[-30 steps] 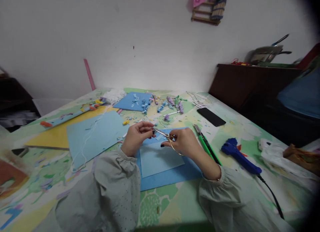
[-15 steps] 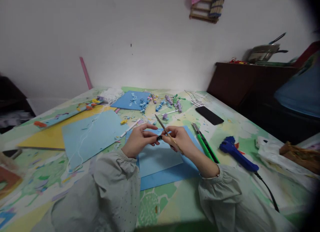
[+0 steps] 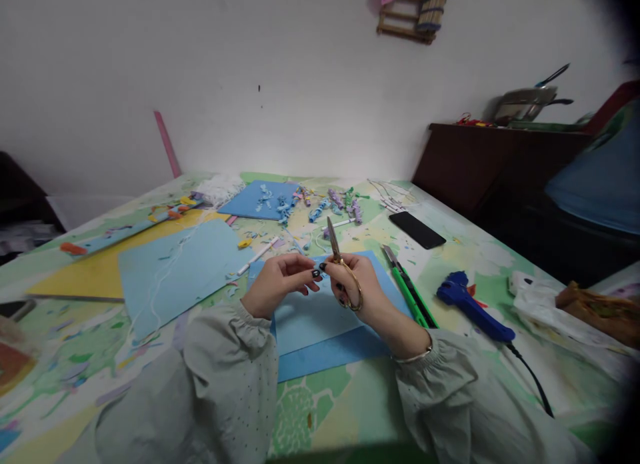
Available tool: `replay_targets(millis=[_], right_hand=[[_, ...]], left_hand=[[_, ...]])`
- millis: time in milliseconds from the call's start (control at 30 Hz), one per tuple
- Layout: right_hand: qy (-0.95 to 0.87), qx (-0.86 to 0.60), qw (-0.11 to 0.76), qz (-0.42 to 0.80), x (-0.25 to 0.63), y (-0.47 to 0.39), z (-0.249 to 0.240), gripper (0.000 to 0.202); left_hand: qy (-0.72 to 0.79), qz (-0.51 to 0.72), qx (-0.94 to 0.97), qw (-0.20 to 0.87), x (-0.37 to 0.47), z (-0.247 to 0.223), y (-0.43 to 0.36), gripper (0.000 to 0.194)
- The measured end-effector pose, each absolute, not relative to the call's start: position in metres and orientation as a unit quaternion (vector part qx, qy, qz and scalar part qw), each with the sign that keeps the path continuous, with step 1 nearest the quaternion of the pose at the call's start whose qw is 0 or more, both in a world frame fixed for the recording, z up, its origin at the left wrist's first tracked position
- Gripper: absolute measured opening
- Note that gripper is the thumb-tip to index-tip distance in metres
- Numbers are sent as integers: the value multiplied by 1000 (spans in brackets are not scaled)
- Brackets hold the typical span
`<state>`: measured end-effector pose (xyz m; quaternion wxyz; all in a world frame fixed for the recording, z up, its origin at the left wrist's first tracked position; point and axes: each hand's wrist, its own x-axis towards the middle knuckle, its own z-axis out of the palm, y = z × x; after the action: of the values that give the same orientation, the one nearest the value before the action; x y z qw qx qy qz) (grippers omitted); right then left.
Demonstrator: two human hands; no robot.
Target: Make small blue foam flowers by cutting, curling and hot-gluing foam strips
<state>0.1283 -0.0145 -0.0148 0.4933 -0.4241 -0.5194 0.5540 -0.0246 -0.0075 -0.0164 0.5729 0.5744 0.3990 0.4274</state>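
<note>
Gold-handled scissors (image 3: 335, 240) are held in my right hand (image 3: 356, 281), their blades pointing up and away and the handle loops against the fingers. My left hand (image 3: 281, 282) is pinched closed beside it, thumb and fingertips together; whatever it holds is too small to make out. The fingertips of both hands nearly meet above a light blue sheet (image 3: 310, 324), which lies on a darker blue sheet (image 3: 320, 365).
Right of my hands lie green cutters (image 3: 407, 294), a black phone (image 3: 417, 230) and a blue glue gun (image 3: 475, 311) with its cable. Behind are small foam figures (image 3: 285, 209) and a blue board (image 3: 250, 201). At left, another light blue sheet (image 3: 185, 271) covers a yellow one (image 3: 75, 277).
The scissors have swung more upright in my right hand, and their handle loops now show in front of the fingers. My left hand has hardly moved. The view has shifted slightly.
</note>
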Motion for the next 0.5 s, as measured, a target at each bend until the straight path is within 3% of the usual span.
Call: replay_targets(millis=[500], right_hand=[[-475,-413,539,559,124,-20,-15,18]], left_hand=[[377,434,575,583,-21,-23,-8,14]])
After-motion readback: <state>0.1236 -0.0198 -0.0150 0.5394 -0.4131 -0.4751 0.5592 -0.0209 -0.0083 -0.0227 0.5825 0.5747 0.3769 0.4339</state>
